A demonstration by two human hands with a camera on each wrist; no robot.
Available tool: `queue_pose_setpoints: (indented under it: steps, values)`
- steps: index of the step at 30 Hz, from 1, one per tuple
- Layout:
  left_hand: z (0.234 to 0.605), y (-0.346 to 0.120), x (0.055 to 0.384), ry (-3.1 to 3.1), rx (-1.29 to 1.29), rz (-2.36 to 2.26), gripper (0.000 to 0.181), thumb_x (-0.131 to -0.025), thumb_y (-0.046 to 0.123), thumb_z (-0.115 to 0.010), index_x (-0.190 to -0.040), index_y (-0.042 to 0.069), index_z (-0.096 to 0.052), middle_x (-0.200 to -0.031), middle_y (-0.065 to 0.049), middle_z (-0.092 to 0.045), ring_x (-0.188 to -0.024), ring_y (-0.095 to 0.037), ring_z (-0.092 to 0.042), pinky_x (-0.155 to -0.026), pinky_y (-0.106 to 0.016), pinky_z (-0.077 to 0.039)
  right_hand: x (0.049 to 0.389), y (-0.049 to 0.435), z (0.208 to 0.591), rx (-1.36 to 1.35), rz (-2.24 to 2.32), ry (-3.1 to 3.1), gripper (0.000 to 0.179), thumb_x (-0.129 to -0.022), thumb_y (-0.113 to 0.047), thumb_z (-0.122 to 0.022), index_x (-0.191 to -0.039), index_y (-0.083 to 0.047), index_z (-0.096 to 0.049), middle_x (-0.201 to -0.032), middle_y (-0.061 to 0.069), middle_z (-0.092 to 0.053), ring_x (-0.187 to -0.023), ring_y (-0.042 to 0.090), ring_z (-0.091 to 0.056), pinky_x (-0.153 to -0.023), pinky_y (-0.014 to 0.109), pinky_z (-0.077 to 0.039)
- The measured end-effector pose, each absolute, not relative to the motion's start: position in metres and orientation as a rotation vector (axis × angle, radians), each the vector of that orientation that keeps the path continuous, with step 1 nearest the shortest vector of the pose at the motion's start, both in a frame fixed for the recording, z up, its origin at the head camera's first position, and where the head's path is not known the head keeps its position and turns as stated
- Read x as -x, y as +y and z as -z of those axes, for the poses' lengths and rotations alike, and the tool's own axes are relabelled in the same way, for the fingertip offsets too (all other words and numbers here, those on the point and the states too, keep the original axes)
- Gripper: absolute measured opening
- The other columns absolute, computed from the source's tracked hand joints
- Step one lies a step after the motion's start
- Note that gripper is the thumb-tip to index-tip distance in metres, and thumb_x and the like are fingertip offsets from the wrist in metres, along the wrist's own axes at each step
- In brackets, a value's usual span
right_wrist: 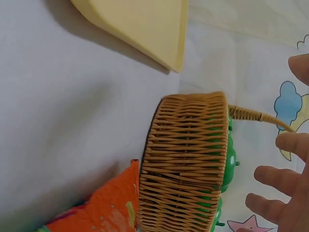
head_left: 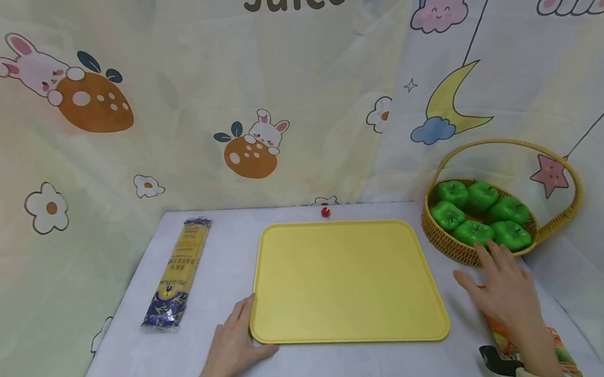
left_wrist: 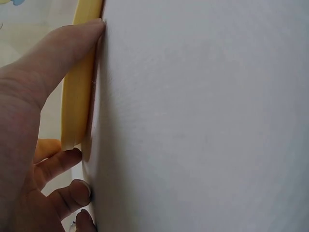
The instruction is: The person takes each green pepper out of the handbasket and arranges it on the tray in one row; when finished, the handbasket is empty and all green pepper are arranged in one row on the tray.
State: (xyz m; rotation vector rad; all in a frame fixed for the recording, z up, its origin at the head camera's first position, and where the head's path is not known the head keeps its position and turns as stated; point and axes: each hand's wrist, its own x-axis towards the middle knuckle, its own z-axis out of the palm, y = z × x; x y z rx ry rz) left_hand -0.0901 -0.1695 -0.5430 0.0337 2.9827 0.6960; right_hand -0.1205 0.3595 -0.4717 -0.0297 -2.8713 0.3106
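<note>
A yellow rectangular tray (head_left: pixel 346 281) lies flat on the white table. My left hand (head_left: pixel 233 340) rests at its near left corner, the thumb along the front edge and the fingers along the left side. In the left wrist view, the straight thumb (left_wrist: pixel 63 50) touches the tray's edge (left_wrist: pixel 77 101). On the right, a wicker basket (head_left: pixel 442 243) with a tall handle holds several glossy green bell peppers (head_left: pixel 473 233). My right hand (head_left: pixel 505 288) hovers at the basket's near rim, fingers spread and holding nothing. In the right wrist view, its fingers (right_wrist: pixel 275 180) stand apart from the basket (right_wrist: pixel 186 159).
A long gold and blue packet (head_left: pixel 177 277) lies at the table's left. An orange packet (head_left: pixel 503 337) lies partly beneath my right forearm, near the basket. A small red object (head_left: pixel 326 212) sits behind the tray. A printed cloth backdrop (head_left: pixel 316 84) hangs behind the table.
</note>
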Motion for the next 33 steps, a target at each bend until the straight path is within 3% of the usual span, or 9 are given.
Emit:
queue_pose_setpoints:
  steps: [10, 17, 33]
  values:
    - [0.543, -0.175, 0.092, 2.982, -0.031, -0.708, 0.124, -0.056, 0.069, -0.087, -0.156, 0.016, -0.036, -0.152, -0.006, -0.049, -0.128, -0.028, -0.059, -0.089, -0.056, -0.054, 0.159, 0.371, 0.458, -0.004, -0.272, -2.873, 0.087, -0.092, -0.060, -0.060, -0.150, 0.002, -0.038, -0.143, 0.036, -0.044, -0.129, 0.060, -0.036, -0.098, 0.083, -0.030]
    - [0.543, -0.175, 0.096, 2.968, -0.037, -0.732, 0.125, -0.055, 0.069, -0.087, -0.156, 0.017, -0.035, -0.154, -0.005, -0.048, -0.128, -0.029, -0.059, -0.092, -0.059, -0.053, 0.180, 0.381, 0.458, 0.025, -0.314, -2.867, 0.081, -0.094, -0.052, -0.062, -0.147, 0.004, -0.040, -0.140, 0.038, -0.044, -0.126, 0.063, -0.033, -0.099, 0.081, -0.029]
    - [0.544, -0.172, 0.093, 2.936, -0.024, -0.751, 0.126, -0.053, 0.066, -0.089, -0.156, 0.017, -0.036, -0.154, -0.004, -0.048, -0.129, -0.028, -0.059, -0.093, -0.060, -0.053, 0.208, 0.403, 0.462, 0.147, -0.334, -2.988, 0.075, -0.097, -0.058, -0.052, -0.140, 0.003, -0.047, -0.137, 0.043, -0.043, -0.126, 0.066, -0.027, -0.096, 0.081, -0.025]
